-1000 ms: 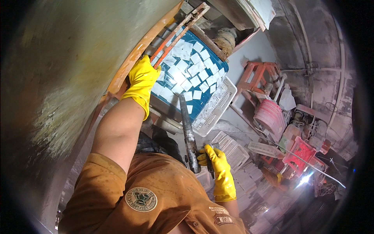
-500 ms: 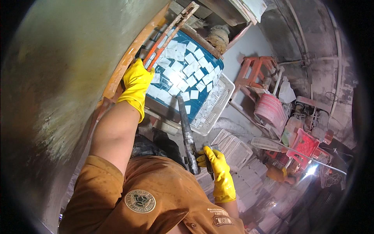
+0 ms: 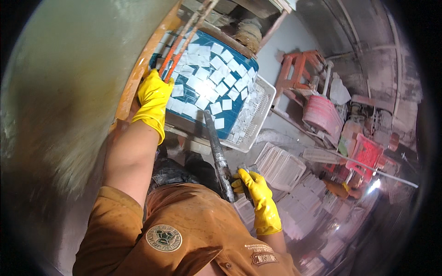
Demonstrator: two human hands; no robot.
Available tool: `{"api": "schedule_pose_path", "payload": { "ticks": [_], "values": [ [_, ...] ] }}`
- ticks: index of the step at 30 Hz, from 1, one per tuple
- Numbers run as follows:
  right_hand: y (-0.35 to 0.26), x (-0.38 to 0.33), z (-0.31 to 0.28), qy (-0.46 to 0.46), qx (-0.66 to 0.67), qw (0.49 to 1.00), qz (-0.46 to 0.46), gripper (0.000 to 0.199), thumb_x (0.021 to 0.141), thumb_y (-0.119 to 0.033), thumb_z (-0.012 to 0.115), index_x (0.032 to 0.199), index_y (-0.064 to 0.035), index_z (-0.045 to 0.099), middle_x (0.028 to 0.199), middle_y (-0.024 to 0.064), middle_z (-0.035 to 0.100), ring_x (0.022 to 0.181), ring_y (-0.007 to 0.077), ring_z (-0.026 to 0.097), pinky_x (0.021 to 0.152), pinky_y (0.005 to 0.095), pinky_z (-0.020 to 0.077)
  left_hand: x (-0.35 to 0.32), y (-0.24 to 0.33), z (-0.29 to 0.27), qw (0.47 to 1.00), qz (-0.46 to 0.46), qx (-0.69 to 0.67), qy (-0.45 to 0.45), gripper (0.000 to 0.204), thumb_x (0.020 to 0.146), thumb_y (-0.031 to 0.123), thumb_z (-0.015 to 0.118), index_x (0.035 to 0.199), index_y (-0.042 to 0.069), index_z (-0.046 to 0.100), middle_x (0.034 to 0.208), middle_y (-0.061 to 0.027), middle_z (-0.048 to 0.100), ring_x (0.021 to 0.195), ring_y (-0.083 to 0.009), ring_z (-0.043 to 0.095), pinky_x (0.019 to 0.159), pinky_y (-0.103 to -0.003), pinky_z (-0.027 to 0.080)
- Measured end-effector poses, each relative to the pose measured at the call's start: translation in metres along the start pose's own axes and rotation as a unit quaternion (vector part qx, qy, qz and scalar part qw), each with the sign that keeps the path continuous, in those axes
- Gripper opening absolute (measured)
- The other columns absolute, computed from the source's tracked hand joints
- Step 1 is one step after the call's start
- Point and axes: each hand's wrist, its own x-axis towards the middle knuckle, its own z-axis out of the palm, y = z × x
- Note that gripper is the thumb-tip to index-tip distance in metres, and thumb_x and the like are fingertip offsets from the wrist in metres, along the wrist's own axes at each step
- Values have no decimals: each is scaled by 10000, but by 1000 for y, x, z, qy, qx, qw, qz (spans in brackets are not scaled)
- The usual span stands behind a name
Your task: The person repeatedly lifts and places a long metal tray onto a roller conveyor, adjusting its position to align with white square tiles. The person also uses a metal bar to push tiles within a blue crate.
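My left hand (image 3: 154, 96), in a yellow rubber glove, is closed around the lower end of a long orange metal bar frame (image 3: 177, 48). This frame slants over the left side of a blue board (image 3: 184, 89) that carries many loose white square tiles (image 3: 227, 105). My right hand (image 3: 258, 195), gloved in yellow too, has its fingers bent around a dark, handle-like piece (image 3: 249, 184); its exact kind is unclear. Just left of that hand, a worn grey metal pipe (image 3: 216, 149) slants up to the board's near edge.
A white plastic crate (image 3: 270, 99) with tile pieces sits along the board's right edge. A second crate (image 3: 281, 166) lies beyond my right hand. Farther right are a red wooden stool (image 3: 299, 73), pink stacked tubs (image 3: 322, 117) and a red basket (image 3: 366, 156). A large smooth panel (image 3: 87, 78) rises at left.
The board, tiles and orange frame have shifted slightly left and up in the view, and my left hand with them. Both hands keep their hold; the tiles show no clear rearrangement.
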Motion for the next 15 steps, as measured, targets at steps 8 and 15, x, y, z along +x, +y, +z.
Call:
{"api": "schedule_pose_path", "payload": {
  "ticks": [8, 15],
  "values": [
    [31, 0, 11, -1, 10, 1000, 4, 457, 1046, -418, 690, 1177, 19, 724, 956, 139, 776, 799, 203, 731, 749, 336, 578, 10, -12, 11, 999, 33, -15, 9, 635, 830, 456, 823, 1281, 37, 670, 1166, -241, 755, 1074, -440, 728, 898, -494, 581],
    [83, 2, 14, 26, 42, 999, 11, 517, 1003, -519, 700, 1124, -19, 759, 919, 97, 777, 817, 190, 724, 769, 331, 562, 16, -15, 17, 993, 114, -10, 34, 815, 833, 414, 850, 1440, -30, 537, 1346, -306, 660, 1205, -480, 655, 998, -509, 539]
  ]
}}
